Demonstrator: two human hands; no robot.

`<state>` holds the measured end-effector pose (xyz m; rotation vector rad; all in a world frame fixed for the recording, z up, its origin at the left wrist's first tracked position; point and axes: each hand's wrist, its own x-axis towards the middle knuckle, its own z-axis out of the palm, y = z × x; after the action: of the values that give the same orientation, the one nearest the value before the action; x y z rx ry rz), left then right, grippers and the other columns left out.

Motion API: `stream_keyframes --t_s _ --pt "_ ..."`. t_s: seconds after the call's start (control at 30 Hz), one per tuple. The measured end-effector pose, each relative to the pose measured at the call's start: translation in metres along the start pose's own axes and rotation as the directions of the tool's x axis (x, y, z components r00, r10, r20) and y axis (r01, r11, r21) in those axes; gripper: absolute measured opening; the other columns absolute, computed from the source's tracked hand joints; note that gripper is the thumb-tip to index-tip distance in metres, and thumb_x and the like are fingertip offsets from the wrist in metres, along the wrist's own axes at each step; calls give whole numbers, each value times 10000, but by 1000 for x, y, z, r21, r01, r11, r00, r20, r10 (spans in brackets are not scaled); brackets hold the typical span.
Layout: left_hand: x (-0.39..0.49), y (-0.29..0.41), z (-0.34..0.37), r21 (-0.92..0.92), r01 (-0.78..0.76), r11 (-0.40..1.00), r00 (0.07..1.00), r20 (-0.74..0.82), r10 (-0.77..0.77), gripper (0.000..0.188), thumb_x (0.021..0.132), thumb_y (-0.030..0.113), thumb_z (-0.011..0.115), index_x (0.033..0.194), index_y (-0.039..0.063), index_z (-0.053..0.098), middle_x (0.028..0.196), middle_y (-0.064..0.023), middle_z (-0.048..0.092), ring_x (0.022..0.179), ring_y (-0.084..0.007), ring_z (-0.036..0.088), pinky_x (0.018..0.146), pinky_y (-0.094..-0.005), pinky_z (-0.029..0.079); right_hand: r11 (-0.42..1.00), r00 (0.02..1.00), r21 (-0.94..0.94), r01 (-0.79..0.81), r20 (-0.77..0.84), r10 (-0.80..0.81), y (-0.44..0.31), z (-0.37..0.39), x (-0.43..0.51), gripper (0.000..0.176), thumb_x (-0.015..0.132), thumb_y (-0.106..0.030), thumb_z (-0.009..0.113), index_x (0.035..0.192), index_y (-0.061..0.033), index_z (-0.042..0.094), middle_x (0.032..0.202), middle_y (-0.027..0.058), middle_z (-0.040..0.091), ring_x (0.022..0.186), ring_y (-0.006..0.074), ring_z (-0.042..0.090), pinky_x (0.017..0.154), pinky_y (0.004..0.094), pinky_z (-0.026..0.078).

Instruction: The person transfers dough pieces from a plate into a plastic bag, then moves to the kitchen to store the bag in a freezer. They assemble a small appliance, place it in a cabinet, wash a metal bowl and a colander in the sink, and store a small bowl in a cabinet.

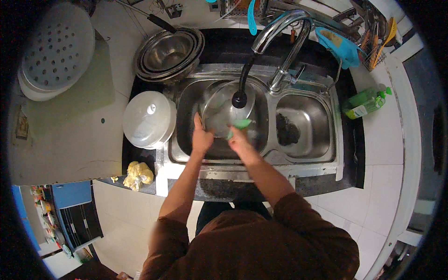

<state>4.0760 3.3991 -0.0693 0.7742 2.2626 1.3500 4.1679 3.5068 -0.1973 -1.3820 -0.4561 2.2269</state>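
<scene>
A round, shiny bowl (217, 111) is tilted in the left basin (183, 140) of a stainless steel double sink. My left hand (202, 140) grips its near left rim, thumb side towards the bowl. In my right hand (239, 140) is a green scrubbing cloth or pad (241, 123), held at the bowl's near right side. Motion blurs this hand, and the fingers partly hide the cloth. Just above the bowl hangs the black spray head (239, 100) of a chrome gooseneck faucet (283, 17). Whether water is running is hard to tell.
Nested metal bowls (170, 52) stand behind left, with a white lidded plastic container (149, 119) before them. A knotted yellowish plastic bag (138, 175) lies at the counter's front left. Right of the smaller basin (315, 140) is a green detergent bottle (365, 102). A perforated lid (57, 45) sits far left.
</scene>
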Motion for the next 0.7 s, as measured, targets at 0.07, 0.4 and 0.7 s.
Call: stream_keyframes --t_s 0.07,0.4,0.7 --pt "-14 -1 18 -48 -104 993 991 -91 99 798 751 -27 558 1442 68 170 1331 -256 452 1193 -401 486 945 -379 418 987 994 127 -96 -32 101 15 7 -8 288 824 -157 648 1096 -160 555 946 -10 591 726 149 514 535 312 415" --pt "9 22 -33 430 34 902 989 113 -91 779 728 -16 552 1427 50 215 1263 -253 506 1115 -422 524 899 -422 452 686 816 -519 511 41 -577 -46 -9 2 426 802 -68 652 1187 -128 479 969 24 594 787 196 578 667 318 459" --pt "-4 18 -17 284 -121 951 993 47 113 914 687 -47 545 1466 217 147 1215 -242 529 982 -462 572 817 -471 487 950 944 -299 95 -277 -182 5 3 4 428 796 -95 658 1184 -133 482 1014 16 570 800 189 537 683 360 442"
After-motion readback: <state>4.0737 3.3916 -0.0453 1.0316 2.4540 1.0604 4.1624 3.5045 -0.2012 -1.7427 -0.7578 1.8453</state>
